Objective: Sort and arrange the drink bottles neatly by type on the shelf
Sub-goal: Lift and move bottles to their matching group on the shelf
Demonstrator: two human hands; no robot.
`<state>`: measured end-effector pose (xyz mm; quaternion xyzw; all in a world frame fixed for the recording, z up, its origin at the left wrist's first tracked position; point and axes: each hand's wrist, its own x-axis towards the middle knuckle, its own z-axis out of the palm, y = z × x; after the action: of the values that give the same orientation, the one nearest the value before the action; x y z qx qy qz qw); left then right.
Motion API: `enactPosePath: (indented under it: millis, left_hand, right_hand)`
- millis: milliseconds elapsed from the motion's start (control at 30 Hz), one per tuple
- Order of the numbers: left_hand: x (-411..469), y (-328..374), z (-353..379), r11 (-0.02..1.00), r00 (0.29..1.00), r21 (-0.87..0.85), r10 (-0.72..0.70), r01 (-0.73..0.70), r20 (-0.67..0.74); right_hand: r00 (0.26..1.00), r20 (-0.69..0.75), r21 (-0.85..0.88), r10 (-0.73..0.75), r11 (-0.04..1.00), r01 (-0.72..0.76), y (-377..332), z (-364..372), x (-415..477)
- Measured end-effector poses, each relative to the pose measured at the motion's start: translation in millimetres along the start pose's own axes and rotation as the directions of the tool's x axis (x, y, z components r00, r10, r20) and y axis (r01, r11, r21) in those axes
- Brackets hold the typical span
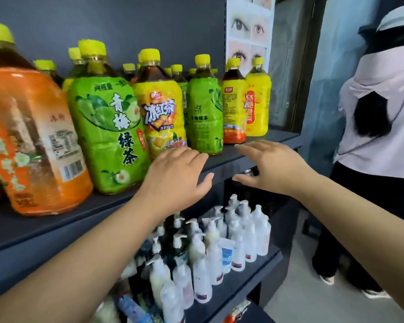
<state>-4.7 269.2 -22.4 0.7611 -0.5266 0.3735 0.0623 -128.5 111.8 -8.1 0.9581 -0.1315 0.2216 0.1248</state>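
Big tea bottles with yellow-green caps stand in a row on a dark grey shelf (261, 149). From the left: an orange-label bottle (33, 141), a green-label bottle (107, 129), a yellow-label iced-tea bottle (160, 108), a second green-label bottle (204, 108), an orange-yellow bottle (233, 106) and a yellow bottle (258, 101). More caps show behind them. My left hand (175, 178) hovers open just in front of the yellow iced-tea bottle. My right hand (271, 167) is open at the shelf edge, near the second green bottle, holding nothing.
On the lower shelf (261, 266) stand several white pump bottles (210, 250). A person in a white top (378, 108) stands at the right by a dark door frame. A poster with eye pictures (248, 31) hangs at the shelf's right end.
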Motion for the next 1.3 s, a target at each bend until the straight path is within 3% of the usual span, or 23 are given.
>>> enactPosePath:
  millis: [333, 667, 1033, 1300]
  left_hand:
    - [61, 49, 30, 0.972, 0.987, 0.167, -0.162, 0.162, -0.015]
    - [130, 119, 51, 0.87, 0.912, 0.334, -0.404, 0.362, 0.064]
    - [182, 123, 94, 0.842, 0.882, 0.366, -0.46, 0.396, 0.105]
    - [227, 123, 121, 0.849, 0.877, 0.327, -0.468, 0.414, 0.106]
  right_hand:
    - [0.978, -0.098, 0.054, -0.183, 0.981, 0.189, 107, 42, 34]
    - [0.911, -0.142, 0.152, -0.387, 0.901, 0.406, 227, 67, 67]
    - [0.914, -0.203, 0.354, -0.35, 0.844, 0.402, 271, 109, 125]
    - [0.891, -0.256, 0.393, -0.374, 0.802, 0.45, 303, 129, 164]
